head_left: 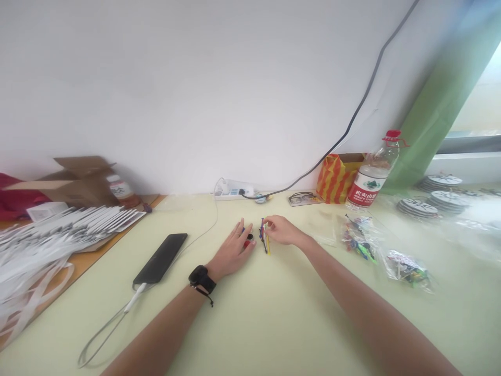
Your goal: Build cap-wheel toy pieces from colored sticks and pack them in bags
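My left hand (234, 251) lies flat on the table with its fingers stretched out, over and beside some small round pieces (247, 242) in red, black and blue, partly hidden under the fingers. A black watch and a dark cord are on that wrist. Just to the right, my right hand (281, 230) pinches at a small upright bunch of thin coloured plastic sticks (265, 243), blue, red, white and yellow. Their exact kind is too small to make out, and the fingertips cover the upper part.
A black phone (160, 259) on a white cable lies left. Clear bags of small coloured parts (409, 269), a large bottle (370, 180), a striped bag (336, 180) and stacked discs (418, 208) stand right. Glasses (301, 198) and a power strip (230, 190) sit by the wall.
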Demonstrator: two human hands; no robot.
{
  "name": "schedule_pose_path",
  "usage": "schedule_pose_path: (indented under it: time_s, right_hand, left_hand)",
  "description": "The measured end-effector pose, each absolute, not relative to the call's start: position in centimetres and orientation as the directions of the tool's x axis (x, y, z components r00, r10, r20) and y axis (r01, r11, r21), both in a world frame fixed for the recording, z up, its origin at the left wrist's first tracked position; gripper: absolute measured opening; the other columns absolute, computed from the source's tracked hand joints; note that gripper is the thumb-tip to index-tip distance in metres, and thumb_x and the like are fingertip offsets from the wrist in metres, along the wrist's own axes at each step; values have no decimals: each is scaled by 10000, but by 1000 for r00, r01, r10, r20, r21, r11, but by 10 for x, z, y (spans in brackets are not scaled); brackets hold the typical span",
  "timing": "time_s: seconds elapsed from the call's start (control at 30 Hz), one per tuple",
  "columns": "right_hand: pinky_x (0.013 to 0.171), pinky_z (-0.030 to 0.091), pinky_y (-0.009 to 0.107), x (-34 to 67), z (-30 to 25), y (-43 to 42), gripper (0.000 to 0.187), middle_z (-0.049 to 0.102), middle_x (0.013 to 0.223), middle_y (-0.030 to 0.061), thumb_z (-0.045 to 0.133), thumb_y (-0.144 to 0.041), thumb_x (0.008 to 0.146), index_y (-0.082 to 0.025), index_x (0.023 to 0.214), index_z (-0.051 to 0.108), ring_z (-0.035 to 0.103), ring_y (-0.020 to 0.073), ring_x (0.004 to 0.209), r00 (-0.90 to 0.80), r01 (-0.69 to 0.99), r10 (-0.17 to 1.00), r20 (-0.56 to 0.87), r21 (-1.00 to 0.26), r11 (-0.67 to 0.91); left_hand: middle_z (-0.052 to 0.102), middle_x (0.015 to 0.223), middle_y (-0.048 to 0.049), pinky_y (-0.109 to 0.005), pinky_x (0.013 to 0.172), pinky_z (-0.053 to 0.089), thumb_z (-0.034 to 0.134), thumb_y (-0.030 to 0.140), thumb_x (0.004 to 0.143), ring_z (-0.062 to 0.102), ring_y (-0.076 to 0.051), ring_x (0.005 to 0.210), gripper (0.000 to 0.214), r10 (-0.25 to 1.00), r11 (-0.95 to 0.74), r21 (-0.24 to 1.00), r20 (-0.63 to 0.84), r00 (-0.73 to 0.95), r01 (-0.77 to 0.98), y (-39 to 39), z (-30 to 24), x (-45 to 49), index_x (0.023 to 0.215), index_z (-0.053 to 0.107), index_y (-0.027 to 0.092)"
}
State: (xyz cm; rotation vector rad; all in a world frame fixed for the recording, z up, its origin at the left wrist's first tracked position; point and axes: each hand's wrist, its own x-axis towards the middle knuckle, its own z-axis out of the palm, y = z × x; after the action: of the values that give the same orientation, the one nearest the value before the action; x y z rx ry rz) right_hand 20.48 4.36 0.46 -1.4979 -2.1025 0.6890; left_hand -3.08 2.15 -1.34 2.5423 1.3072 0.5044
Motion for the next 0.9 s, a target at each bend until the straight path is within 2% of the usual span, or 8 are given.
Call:
schedule_pose_path:
  time_s: [0.1,0.2,0.33,0.43,0.53,0.67,0.77,0.9]
  right_hand:
    - [1126,382,407,205,-2,42,419,541,1472,171,570,-246,947,-167,1358,596,461,286,1404,-334,707,932,142,-616,347]
    - [1150,351,411,201,-6,39,381,525,1492,177,555,-215,946,-160,1317,625,426,284,1433,-393,686,907,152,-609,399]
    - [935,485,326,200,-2,37,278,710,1203,121,493,-181,950,-170,1158,677,652,223,1088,-449,659,884,129,-621,425]
    - [743,490,272,205,4,36,251,745,944,49,460,-153,936,-182,1010,698,653,175,804,-485,643,869,100,-632,432]
    - [709,483,267,210,9,37,259,744,898,21,472,-152,921,-201,1004,713,642,169,758,-510,630,856,85,-640,439]
    - [911,505,342,211,8,38,345,749,1101,47,525,-170,917,-239,1209,695,669,223,1012,-491,614,861,135,-648,452]
    - [1100,418,423,205,0,38,393,673,1319,88,543,-199,937,-242,1312,649,564,259,1284,-456,636,866,205,-605,478]
    - [1191,321,464,201,-9,38,359,602,1420,94,506,-201,976,-240,1302,651,448,246,1418,-492,652,843,218,-549,523]
  left_hand:
    - [39,1716,-76,-562,1255,193,417,613,1005,31,-351,1573,714,822,-570,341,220,526,747,18,-10,-28,1620,228,303]
    - [21,1719,-70,-592,1256,135,476,671,955,1,-371,1572,811,800,-595,278,297,521,754,11,-5,-21,1626,191,313]
    - [65,1718,-79,-603,1253,117,523,707,909,5,-388,1571,880,754,-640,210,354,553,739,2,-5,-9,1622,209,298]
    - [109,1713,-88,-617,1247,130,558,705,888,18,-408,1568,885,754,-641,208,352,555,739,0,-7,-4,1608,254,292]
    - [152,1706,-89,-624,1240,154,554,653,917,38,-407,1567,796,772,-621,225,344,535,751,1,-8,-6,1586,310,297]
    - [230,1686,-93,-637,1234,171,569,580,935,70,-402,1567,679,783,-609,247,340,521,754,2,-6,-10,1529,419,289]
    - [304,1662,-73,-643,1234,174,571,570,935,101,-401,1564,561,772,-624,246,336,539,741,2,-3,-11,1426,551,298]
    - [353,1641,-26,-645,1232,190,556,572,944,148,-401,1556,444,748,-654,222,331,575,723,0,-2,-10,1307,655,338]
